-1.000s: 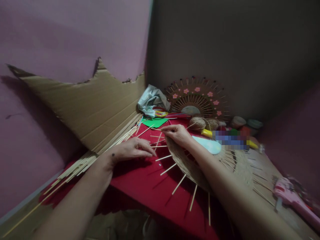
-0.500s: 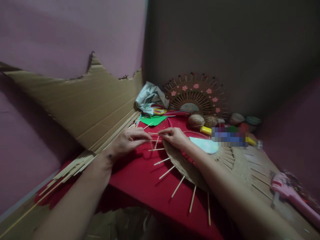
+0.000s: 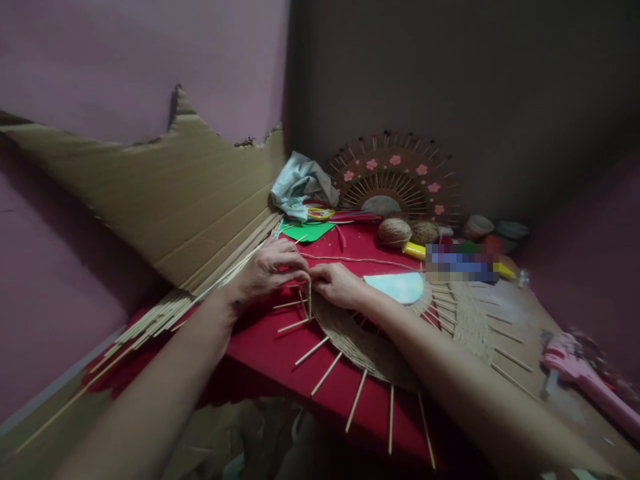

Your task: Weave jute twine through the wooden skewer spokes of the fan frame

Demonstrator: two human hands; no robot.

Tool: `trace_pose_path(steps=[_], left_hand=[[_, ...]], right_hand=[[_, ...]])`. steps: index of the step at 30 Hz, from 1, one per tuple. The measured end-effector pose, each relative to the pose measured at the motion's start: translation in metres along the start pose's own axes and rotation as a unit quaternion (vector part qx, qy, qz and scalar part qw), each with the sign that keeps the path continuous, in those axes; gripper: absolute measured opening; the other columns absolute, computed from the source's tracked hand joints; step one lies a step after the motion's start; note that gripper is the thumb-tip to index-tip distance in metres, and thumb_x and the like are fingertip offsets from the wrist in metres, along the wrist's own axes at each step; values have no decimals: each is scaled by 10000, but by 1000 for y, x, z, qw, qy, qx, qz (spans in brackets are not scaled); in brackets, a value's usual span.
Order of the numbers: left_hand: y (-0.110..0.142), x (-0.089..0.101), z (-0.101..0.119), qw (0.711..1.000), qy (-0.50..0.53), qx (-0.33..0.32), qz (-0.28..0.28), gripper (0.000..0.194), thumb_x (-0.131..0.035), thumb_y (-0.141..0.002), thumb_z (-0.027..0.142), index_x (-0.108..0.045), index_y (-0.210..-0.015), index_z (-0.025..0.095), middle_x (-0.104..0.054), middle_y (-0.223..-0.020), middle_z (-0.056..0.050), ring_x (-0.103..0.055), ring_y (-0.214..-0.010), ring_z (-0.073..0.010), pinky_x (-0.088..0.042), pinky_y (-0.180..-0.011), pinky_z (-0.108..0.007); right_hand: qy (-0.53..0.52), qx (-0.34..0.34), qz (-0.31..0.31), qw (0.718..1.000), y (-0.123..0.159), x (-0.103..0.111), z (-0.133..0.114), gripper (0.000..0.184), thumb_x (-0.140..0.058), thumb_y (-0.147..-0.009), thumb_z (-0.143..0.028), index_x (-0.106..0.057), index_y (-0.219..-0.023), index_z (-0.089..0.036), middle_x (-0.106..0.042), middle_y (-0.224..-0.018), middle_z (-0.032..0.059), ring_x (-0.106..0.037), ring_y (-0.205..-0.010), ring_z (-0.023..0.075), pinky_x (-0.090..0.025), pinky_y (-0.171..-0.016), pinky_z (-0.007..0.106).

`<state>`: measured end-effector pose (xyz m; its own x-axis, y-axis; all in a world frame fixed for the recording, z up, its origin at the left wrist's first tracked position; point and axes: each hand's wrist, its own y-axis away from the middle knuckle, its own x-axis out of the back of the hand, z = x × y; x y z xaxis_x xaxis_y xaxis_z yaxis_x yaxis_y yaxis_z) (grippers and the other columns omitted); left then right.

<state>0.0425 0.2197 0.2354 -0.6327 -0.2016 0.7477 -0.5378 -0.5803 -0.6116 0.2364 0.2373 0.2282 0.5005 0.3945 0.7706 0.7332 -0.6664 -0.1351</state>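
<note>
Woven fan [image 3: 350, 347], half-round, tan, on the near right of the red cloth [image 3: 280, 363]; thin sticks radiate from its rim, and a pale blue half-disc [image 3: 397, 289] sits at its centre. Middle part covered by the right forearm.

Right hand [image 3: 340, 285]: clamped on the fan's left edge, thumb and fingers drawn in; the exact grip is hidden by the knuckles.

Left hand [image 3: 277, 267]: just beside it to the left, fingers bent, tips near the right hand's; whether they are closed on anything cannot be told. A short length of cord [image 3: 309, 297] hangs below the fingertips. Both forearms cut off at the near border.

Strand of twine [image 3: 355, 259], lying across the cloth beyond the right hand. Two twine balls [image 3: 394, 231], far side, one partly behind the other.

Loose sticks [image 3: 165, 320], left, beneath a torn cardboard sheet [image 3: 165, 193] that runs out at the left border.

Flowered fan [image 3: 407, 171], far, against the dark wall; lower edge partly covered.

Pink glue gun [image 3: 575, 373], right, cut off at the border; the clutter behind it is too dim to name.

Yellow-ended object [image 3: 414, 251], right of the twine balls; its blue middle is masked by pixel blocks, any lettering there unreadable.
</note>
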Motion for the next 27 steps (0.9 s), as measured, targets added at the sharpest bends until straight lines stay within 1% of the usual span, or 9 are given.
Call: trace_pose_path(steps=[5,8,11,13,15,18,21,23,27], left_hand=[[-4,-10,4,999,-37,-4,38,244,-570,-851,362,-665,-731,173,-614,-761,-37,-517,-753,-160,-384,-755,-317],[-4,-13,3,994,-62,20,91,182,-593,-834,314,-675,-747,177,-631,-849,-53,-532,-857,-187,-394,-814,-338],[-1,-10,0,973,-56,129,185,142,-576,-831,267,-670,-814,161,-631,-876,-54,-551,-860,-179,-421,-798,-313],[2,-5,-2,956,-17,214,200,157,-567,-827,279,-658,-819,152,-631,-786,-27,-559,-735,-144,-436,-701,-264],[5,-2,-4,957,16,248,151,191,-561,-819,314,-655,-777,154,-625,-708,-2,-544,-649,-122,-426,-642,-237],[6,-4,-5,979,14,205,3,242,-566,-799,359,-661,-698,160,-630,-689,-7,-542,-652,-125,-413,-645,-236],[5,-11,-6,977,13,177,-116,254,-540,-817,366,-679,-738,168,-656,-729,-22,-553,-662,-133,-403,-631,-238],[4,-15,-6,973,16,182,-140,259,-506,-842,347,-687,-782,171,-673,-754,-31,-567,-679,-141,-406,-641,-241],[4,-18,-7,969,23,195,-148,267,-492,-847,335,-695,-802,169,-691,-772,-38,-592,-704,-149,-418,-667,-241]], right_hand=[[-192,-46,-31,980,3,3,-3,233,-539,-725,-309,-643,-806,-116,-570,-689,-16,-504,-667,126,-372,-616,222],[-201,-74,-5,977,3,0,1,261,-585,-708,-380,-631,-735,-124,-520,-612,-29,-449,-594,106,-336,-562,221],[-163,-73,24,984,1,-3,7,263,-573,-731,-383,-622,-676,-131,-500,-577,-28,-427,-564,101,-321,-540,223],[-158,-68,36,984,0,-3,8,265,-561,-747,-384,-613,-669,-136,-496,-579,-29,-426,-566,99,-320,-537,221],[-155,-67,50,984,-1,1,9,272,-545,-761,-389,-595,-658,-142,-479,-565,-35,-419,-557,95,-312,-523,216],[-157,-68,69,983,-2,7,9,277,-528,-768,-396,-572,-655,-147,-448,-543,-48,-392,-528,87,-294,-495,211],[-158,-64,79,982,-3,11,10,276,-521,-763,-396,-582,-677,-141,-466,-558,-46,-394,-527,87,-297,-493,213],[-155,-59,78,983,-3,12,12,278,-525,-754,-393,-601,-685,-133,-498,-580,-35,-417,-549,95,-315,-514,220],[-147,-44,91,984,2,15,10,256,-549,-734,-364,-625,-673,-128,-565,-674,1,-486,-644,119,-370,-615,240]])
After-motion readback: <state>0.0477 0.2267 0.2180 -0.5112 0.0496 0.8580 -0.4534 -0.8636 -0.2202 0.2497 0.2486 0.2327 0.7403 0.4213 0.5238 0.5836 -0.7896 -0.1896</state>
